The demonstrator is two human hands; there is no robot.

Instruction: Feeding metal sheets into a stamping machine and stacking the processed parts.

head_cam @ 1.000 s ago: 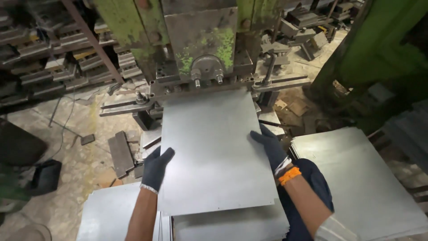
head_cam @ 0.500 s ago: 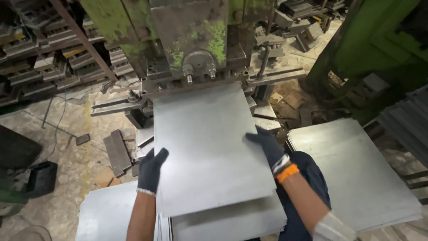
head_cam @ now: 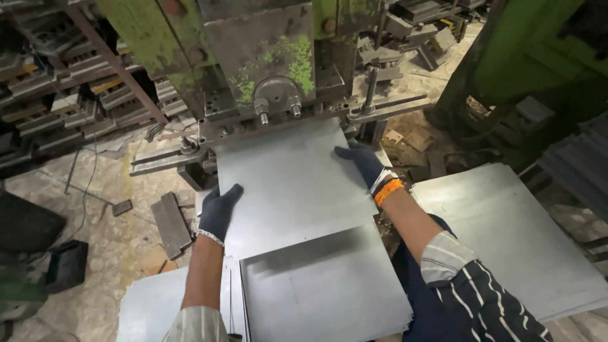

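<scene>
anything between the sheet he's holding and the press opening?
Nothing visible. The metal sheet is held at both side edges by the left hand and right hand, and its far edge already sits under the green press.

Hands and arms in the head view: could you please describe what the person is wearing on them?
Both hands wear dark knit gloves. The left hand glove ends in a pale cuff edge; the right hand glove has a white cuff with an orange band at the wrist. The forearms are bare, with sleeves pushed up: pale on the left, and dark with white stripes on the right.
</scene>
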